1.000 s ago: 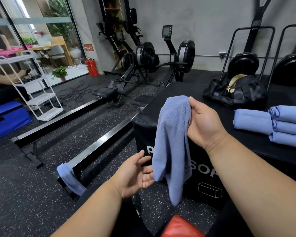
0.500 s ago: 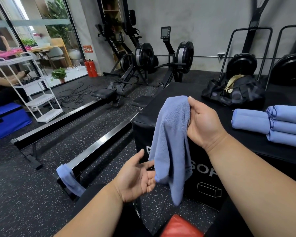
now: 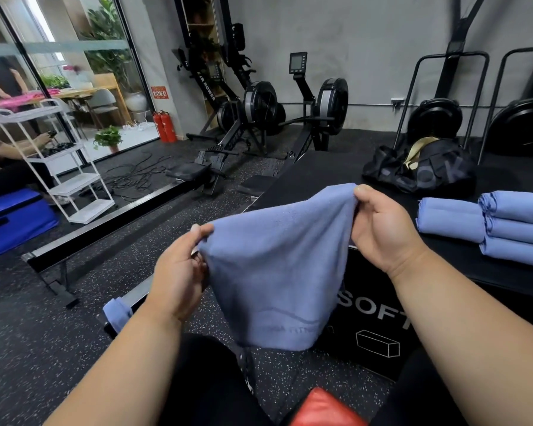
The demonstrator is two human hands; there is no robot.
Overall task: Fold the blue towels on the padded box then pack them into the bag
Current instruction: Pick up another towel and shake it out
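Observation:
A blue towel [image 3: 274, 272] hangs spread in the air in front of the black padded box [image 3: 320, 176]. My left hand [image 3: 179, 272] pinches its left top corner, lower down. My right hand [image 3: 382, 222] pinches the right top corner, higher, at the box's near edge. Several folded blue towels [image 3: 517, 226] are stacked on the box at the right, with one more folded towel [image 3: 450, 219] beside them. The black bag [image 3: 419, 167] sits on the box farther back. Another blue towel [image 3: 116, 313] hangs over a rowing machine rail at lower left.
Rowing machines [image 3: 259, 118] and their long rails [image 3: 105, 235] stand on the speckled floor to the left. A white shelf cart [image 3: 62, 167] and a seated person [image 3: 0, 155] are at far left. A red pad [image 3: 323, 410] lies near my legs.
My left hand has taken hold of the towel's lower corner and lifted it out to the left. The towel, which hung bunched from my right hand, is now spread between both hands.

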